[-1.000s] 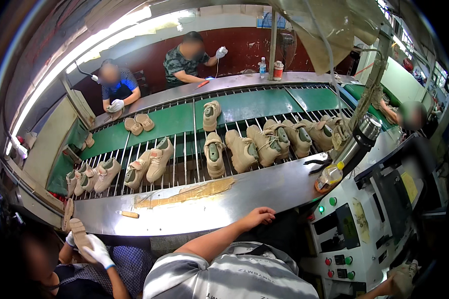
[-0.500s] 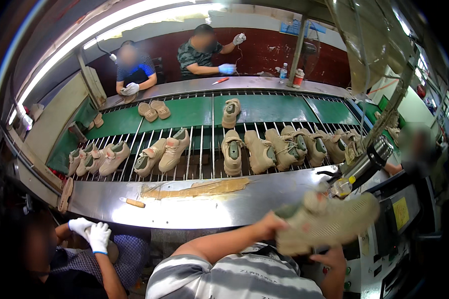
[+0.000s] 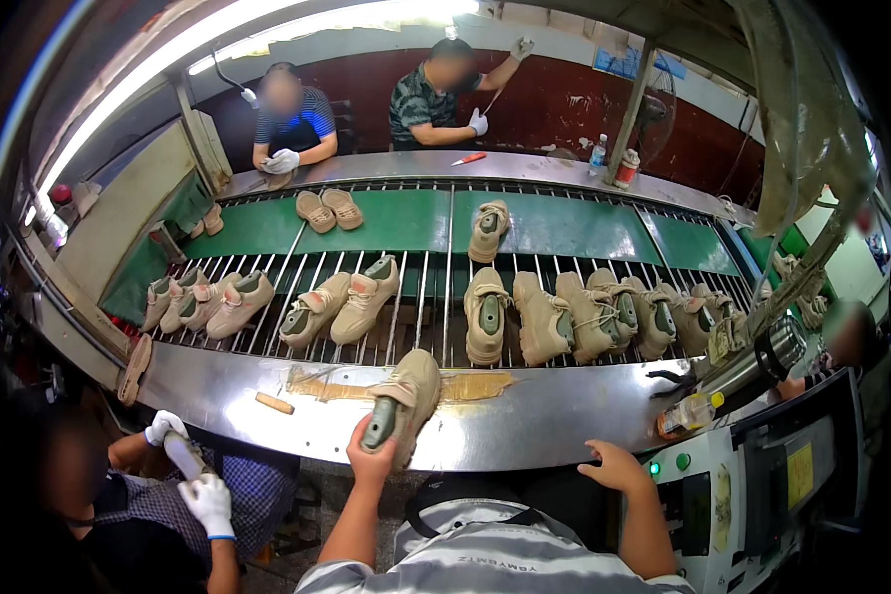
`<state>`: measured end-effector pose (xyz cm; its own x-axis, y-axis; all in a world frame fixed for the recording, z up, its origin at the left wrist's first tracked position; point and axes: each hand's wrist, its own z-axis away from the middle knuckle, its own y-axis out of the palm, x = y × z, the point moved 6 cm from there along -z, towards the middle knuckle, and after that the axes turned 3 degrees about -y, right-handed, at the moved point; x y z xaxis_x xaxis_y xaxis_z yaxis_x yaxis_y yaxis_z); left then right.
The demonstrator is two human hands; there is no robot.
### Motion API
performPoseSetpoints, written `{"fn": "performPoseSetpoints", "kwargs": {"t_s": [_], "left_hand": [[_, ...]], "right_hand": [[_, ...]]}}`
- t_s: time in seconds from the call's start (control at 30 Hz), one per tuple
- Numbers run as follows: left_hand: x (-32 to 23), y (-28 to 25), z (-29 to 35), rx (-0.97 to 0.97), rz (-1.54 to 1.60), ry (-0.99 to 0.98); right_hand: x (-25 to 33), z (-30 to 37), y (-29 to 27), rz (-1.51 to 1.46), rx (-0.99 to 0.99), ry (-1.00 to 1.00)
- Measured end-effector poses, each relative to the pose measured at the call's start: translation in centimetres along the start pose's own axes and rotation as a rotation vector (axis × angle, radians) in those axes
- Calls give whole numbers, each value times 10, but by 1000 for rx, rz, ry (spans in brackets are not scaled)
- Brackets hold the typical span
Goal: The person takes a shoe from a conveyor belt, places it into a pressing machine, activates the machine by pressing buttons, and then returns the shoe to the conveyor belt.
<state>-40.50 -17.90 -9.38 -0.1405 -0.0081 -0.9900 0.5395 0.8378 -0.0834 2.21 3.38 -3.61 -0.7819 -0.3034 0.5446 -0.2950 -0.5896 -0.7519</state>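
Observation:
My left hand (image 3: 371, 453) grips a beige lace-up shoe (image 3: 418, 384) by its heel end. Its toe points up and away over the front metal bench (image 3: 554, 421), and a green shoe last (image 3: 379, 424) fills its opening. To the right, my right hand (image 3: 616, 466) is held near the bench's front edge, fingers apart and empty. Beyond the bench, more beige shoes with lasts (image 3: 486, 317) stand on a rack of metal bars (image 3: 428, 297).
A wooden-handled tool (image 3: 274, 403) lies left on the bench. At the right are a yellow-capped bottle (image 3: 690, 416), a steel flask (image 3: 762, 358) and a machine with green buttons (image 3: 683, 462). A gloved co-worker (image 3: 208, 500) sits close left; two others sit across the green conveyor (image 3: 386, 223).
My left hand has swung the shoe from the far right to the middle of the bench and turned it toe-away. My right hand, earlier beneath the shoe, is now apart from it.

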Motion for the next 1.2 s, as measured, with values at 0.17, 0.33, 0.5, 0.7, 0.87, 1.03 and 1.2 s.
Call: {"fn": "performPoseSetpoints", "kwargs": {"t_s": [0.17,0.33,0.5,0.7,0.87,1.03,1.2], "left_hand": [[-1,44,-34,-141,-96,39],[40,109,-132,-339,221,-171],[34,189,-184,-385,-196,142],[32,212,-177,-234,-317,345],[-52,256,-192,-24,-406,665],[-34,369,-309,216,-360,398],[51,461,-397,284,-531,117]], "right_hand": [[-37,-4,11,37,-55,127],[-61,-4,17,-95,-111,198],[-55,-23,12,-227,-306,111],[-91,-78,19,-384,-548,70],[-99,-116,21,-229,-783,17],[-89,-138,10,-39,-816,-34],[-96,-140,12,6,-812,37]]}}
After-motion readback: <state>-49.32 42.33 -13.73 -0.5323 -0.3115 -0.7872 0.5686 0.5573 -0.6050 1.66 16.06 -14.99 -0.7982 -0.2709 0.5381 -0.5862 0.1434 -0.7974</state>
